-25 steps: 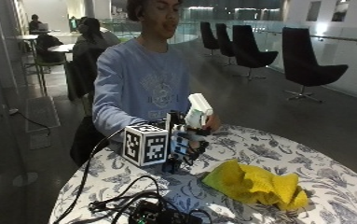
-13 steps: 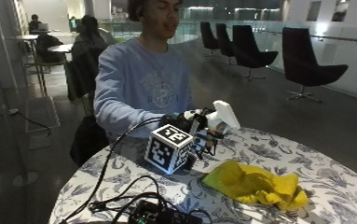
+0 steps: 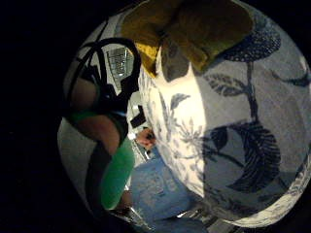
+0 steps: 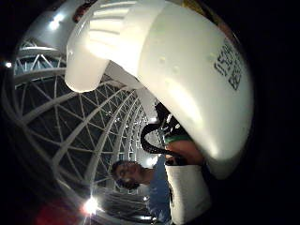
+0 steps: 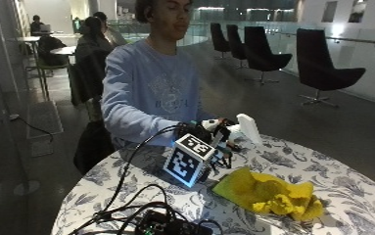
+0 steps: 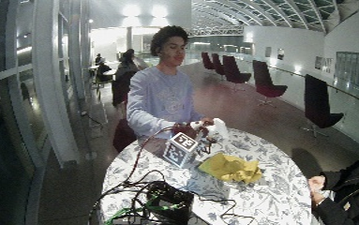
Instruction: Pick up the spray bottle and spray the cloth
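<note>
- A round table [image 5: 343, 181] with a white cloth printed in blue-grey leaves and flowers is standing in a large, dim hall; dark swivel chairs [image 5: 324, 71] are lining a railing behind it, and a lattice roof is showing overhead in the thumb side palm view.
- A black device with cables [image 5: 164, 225] is lying at the table's near edge.
- The person in a light blue sweatshirt is sitting at the far side, holding the gloved right hand [image 5: 203, 132] above the tabletop.
- That hand is gripping a white spray bottle [image 5: 247, 128], its fingers apparently curled round the neck, though the glove's gear is hiding most of them.
- The bottle's white head is filling the thumb side palm view, close against the palm.
- The crumpled yellow cloth [image 5: 269, 193] is lying on the table just beside the hand, below the bottle.
</note>
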Tool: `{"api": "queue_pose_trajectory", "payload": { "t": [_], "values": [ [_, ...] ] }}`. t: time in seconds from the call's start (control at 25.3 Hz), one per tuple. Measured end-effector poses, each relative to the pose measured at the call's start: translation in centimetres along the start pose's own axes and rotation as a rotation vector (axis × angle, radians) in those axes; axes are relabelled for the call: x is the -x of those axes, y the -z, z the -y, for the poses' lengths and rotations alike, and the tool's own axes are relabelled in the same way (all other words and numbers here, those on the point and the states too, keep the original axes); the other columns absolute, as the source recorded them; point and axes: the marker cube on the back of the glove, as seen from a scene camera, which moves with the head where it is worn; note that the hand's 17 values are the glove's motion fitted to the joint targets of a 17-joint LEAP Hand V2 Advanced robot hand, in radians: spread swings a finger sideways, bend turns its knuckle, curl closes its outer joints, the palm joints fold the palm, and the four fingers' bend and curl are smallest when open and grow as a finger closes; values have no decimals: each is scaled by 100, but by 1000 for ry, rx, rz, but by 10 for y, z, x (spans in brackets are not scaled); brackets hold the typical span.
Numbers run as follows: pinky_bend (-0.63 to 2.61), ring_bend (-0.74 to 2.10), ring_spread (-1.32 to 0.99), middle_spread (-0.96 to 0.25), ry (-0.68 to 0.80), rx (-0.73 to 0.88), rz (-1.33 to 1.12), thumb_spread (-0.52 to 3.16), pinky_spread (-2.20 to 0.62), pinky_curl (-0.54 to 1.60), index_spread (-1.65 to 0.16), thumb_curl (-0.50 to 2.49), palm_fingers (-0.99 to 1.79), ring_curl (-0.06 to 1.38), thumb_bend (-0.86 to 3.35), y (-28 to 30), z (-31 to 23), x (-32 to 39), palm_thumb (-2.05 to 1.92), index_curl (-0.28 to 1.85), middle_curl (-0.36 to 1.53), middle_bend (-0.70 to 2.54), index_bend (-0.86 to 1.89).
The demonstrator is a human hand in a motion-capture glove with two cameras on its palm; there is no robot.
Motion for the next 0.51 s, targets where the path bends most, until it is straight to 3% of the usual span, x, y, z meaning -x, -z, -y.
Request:
{"api": "queue_pose_trajectory", "payload": {
  "t": [0.51],
  "values": [
    [45,69,2,-3,-35,26,4,105,11,38,-21,52,106,42,-2,-10,4,-4,73,13,46,37,5]
  ]
}}
